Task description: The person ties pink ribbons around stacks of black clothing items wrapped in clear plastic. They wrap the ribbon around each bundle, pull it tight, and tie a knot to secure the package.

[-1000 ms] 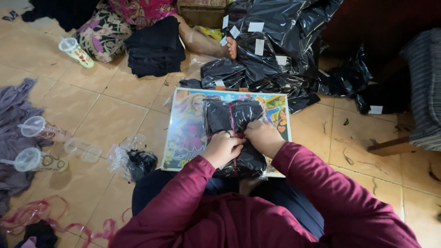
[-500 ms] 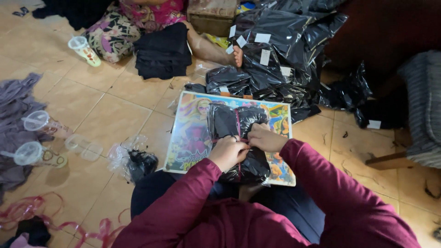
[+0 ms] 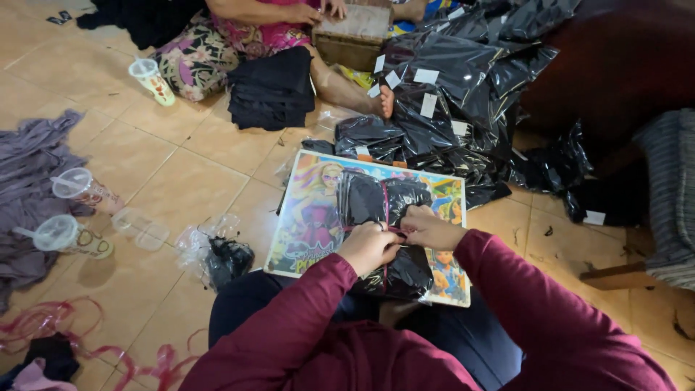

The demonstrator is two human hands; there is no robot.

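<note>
Covering most of the view is a tan tiled floor (image 3: 181, 174); a person seated at its far side, in patterned trousers, has both hands on a cardboard box (image 3: 355, 32). Right of that, a heap of shiny black plastic bags (image 3: 463, 94) with white labels. Left edge: grey cloth (image 3: 29, 188), and lidded clear plastic cups (image 3: 69, 210) resting on and beside it. Centre, on the wearer's lap: a colourful cartoon-printed board (image 3: 311, 217) lying flat, bearing a black bagged bundle (image 3: 376, 199) crossed by thin pink ribbon (image 3: 386, 210). Left hand (image 3: 369, 246) and right hand (image 3: 428, 228), both in maroon sleeves, meet over the bundle's middle, fingers pinched closed on the ribbon where its strands cross. Fingertips touch one another; exact grip of each finger cannot be told. Loose pink ribbon (image 3: 51, 326) lies on floor, lower left. Small crumpled clear wrap (image 3: 217, 253) with dark contents just left of the board.
</note>
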